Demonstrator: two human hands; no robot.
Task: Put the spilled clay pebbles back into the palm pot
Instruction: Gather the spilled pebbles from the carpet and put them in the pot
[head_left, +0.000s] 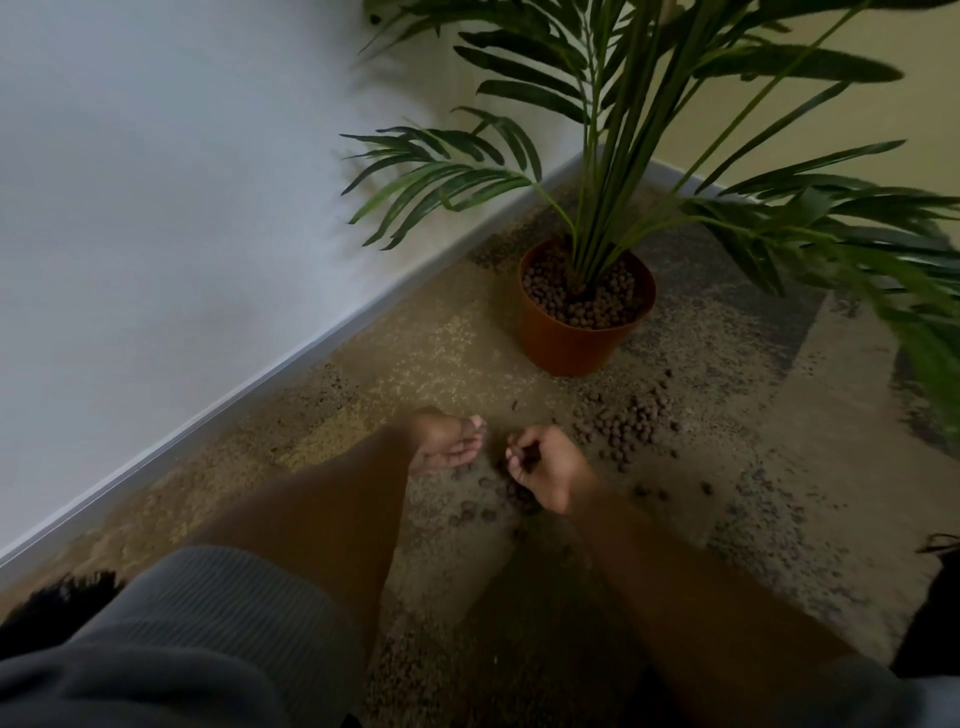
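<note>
An orange palm pot stands on the carpet near the wall corner, filled with brown clay pebbles around the green palm stems. Spilled clay pebbles lie in a heap in front of the pot, and more are scattered near my hands. My left hand is cupped palm-up just above the carpet; whether pebbles lie in it I cannot tell. My right hand is curled, fingertips pinched on a few pebbles, right beside the left hand.
A white wall with a grey skirting board runs diagonally at the left. Palm fronds hang over the right side of the carpet. A dark object sits at the right edge.
</note>
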